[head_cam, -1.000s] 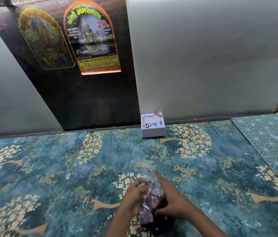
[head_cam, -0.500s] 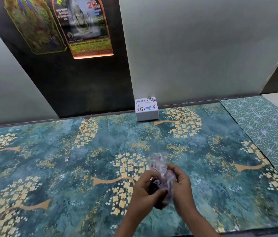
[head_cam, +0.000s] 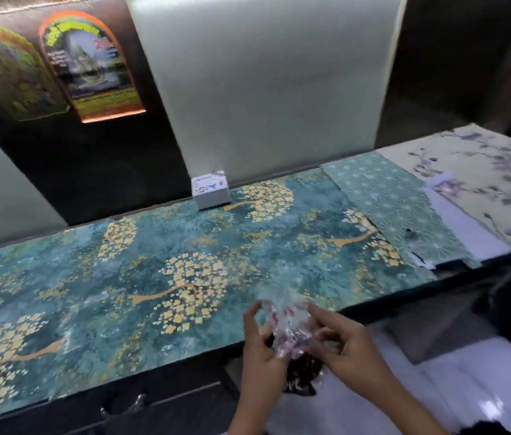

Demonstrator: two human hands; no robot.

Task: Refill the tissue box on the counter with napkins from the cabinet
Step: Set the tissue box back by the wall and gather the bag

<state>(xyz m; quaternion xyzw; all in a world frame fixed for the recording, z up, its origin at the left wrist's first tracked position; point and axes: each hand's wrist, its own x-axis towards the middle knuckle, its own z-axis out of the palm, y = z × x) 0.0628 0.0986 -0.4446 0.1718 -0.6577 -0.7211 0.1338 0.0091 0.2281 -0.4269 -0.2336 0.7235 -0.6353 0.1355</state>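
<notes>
Both hands grip a clear plastic packet (head_cam: 290,332) with dark contents at the near counter (head_cam: 97,277) edge. The left hand (head_cam: 262,350) pinches its left side; the right hand (head_cam: 347,348) clamps its right side. The white tissue box (head_cam: 211,193) stands well apart against the back wall.

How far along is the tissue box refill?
Done: a clear plastic packet is out and in hand. In hand: left hand and right hand both grip it at the counter's near edge, apparently opening it. Left: the white box by the back wall sits untouched; nothing loaded.
</notes>
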